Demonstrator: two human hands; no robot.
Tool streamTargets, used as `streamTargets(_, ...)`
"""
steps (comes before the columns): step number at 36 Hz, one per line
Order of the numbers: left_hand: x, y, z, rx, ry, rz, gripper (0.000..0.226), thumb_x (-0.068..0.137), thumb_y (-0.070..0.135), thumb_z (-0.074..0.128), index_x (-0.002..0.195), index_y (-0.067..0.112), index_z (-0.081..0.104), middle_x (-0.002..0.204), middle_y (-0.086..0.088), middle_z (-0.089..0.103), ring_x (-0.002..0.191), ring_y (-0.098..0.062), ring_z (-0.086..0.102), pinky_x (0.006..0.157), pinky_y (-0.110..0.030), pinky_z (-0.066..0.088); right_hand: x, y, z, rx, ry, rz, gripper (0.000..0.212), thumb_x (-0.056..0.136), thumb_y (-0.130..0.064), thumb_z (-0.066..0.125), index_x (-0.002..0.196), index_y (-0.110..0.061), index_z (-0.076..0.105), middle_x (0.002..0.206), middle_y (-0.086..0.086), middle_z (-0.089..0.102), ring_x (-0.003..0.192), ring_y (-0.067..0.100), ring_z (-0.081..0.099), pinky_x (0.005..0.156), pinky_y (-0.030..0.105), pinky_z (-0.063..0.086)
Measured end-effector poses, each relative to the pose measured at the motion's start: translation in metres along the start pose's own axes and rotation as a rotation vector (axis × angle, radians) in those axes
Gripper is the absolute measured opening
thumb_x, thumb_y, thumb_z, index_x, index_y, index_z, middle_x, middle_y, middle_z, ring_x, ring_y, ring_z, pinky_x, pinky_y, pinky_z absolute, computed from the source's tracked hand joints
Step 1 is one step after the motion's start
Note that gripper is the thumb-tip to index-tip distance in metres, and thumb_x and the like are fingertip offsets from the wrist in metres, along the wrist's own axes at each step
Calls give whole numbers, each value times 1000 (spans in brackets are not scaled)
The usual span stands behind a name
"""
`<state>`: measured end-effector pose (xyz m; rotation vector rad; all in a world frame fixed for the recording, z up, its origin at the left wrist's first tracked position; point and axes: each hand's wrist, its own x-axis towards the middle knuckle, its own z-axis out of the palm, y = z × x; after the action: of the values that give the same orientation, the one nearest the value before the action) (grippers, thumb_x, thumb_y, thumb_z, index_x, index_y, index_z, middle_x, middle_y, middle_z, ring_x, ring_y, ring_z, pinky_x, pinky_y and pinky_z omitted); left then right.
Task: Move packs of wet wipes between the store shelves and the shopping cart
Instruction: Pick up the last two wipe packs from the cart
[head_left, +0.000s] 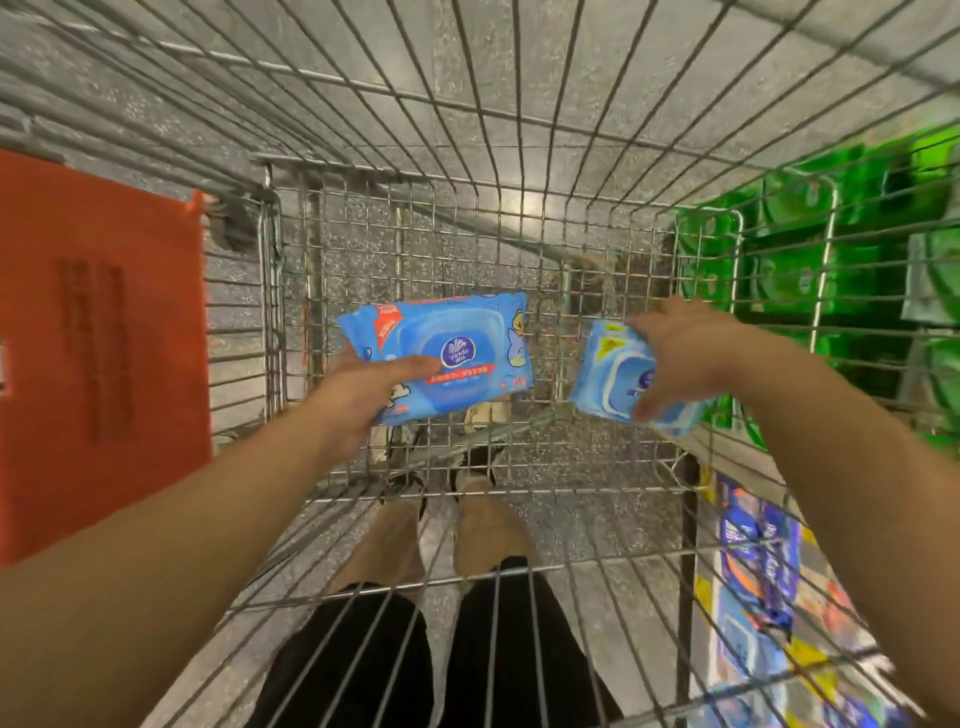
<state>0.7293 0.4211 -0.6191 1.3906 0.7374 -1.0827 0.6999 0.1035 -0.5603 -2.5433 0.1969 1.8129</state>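
Observation:
I look straight down into a wire shopping cart (291, 270). My left hand (363, 395) grips a blue pack of wet wipes (457, 338) by its near left edge, thumb lying across the lid, low inside the basket. My right hand (680, 353) holds a second, smaller blue pack (613, 379) from above, fingers curled over its right side, close to the cart's right wall. Both packs hang just above the mesh bottom.
An orange plastic flap (98, 332) covers the cart's left side. Green packages (831, 244) fill the shelf beyond the right wall, with blue and yellow packs (758, 566) lower down. My legs and shoes (467, 519) show through the mesh.

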Motion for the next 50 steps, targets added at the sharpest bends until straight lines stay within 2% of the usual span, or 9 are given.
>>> streamTargets(7,-4,4,7,67,27,14,40,72,8,85,109,12,71,101,-6,78,92,-28,75,83,-45,60,9,-6,20,223,-7,-6,140,50,-62,94,153,-9,15,154,15,31,140,35,36,114,46,38)
streamTargets(14,-25,18,9,25,10,23,35,75,7,82,108,12,71,99,-10,78,77,-24,76,60,-34,60,7,-13,45,249,16,36,158,49,-79,83,161,-10,-4,164,20,7,150,44,13,120,57,27)
streamTargets(17,-40,26,8,-12,-11,36,49,65,11,87,111,8,71,100,-11,77,81,-29,75,69,-42,62,2,-13,54,481,-5,42,140,62,-62,89,160,-5,7,165,17,16,148,37,25,113,48,37)
streamTargets(21,-68,39,7,-63,-26,68,39,60,16,81,98,13,74,94,-10,78,73,-25,75,64,-37,62,-13,-13,59,734,-17,50,105,51,-62,93,127,1,58,111,13,66,87,24,63,69,35,47)
streamTargets(26,-110,62,-3,-12,-64,130,41,59,20,86,99,15,74,97,-10,78,69,-25,74,60,-38,61,-56,-17,60,1221,-40,-56,61,69,-28,94,119,-10,65,109,10,75,92,25,74,76,38,60)
streamTargets(30,-153,84,-5,-33,-98,228,53,55,22,83,106,15,72,98,-7,78,72,-23,75,53,-31,58,-114,-17,49,1688,-56,-138,33,82,-15,76,113,-5,68,81,5,78,68,20,74,63,32,59)
streamTargets(36,-227,121,-4,-7,-186,374,98,26,40,98,115,12,70,106,-8,76,85,-23,75,69,-41,63,-212,-12,44,2078,56,-379,93,23,-43,105,104,-9,76,104,18,77,84,31,77,63,41,63)
streamTargets(45,-320,156,39,103,-393,496,87,42,34,85,125,12,67,122,-10,71,100,-31,69,86,-46,51,-386,-21,74,2431,465,-619,79,7,-37,104,80,-12,84,85,13,79,71,26,77,52,33,59)
streamTargets(50,-381,151,94,162,-633,509,44,62,19,69,105,13,71,86,-1,78,63,-16,74,49,-27,58,-464,-19,123,2670,677,-655,84,11,-18,106,90,-3,83,98,21,77,79,33,77,61,50,63)
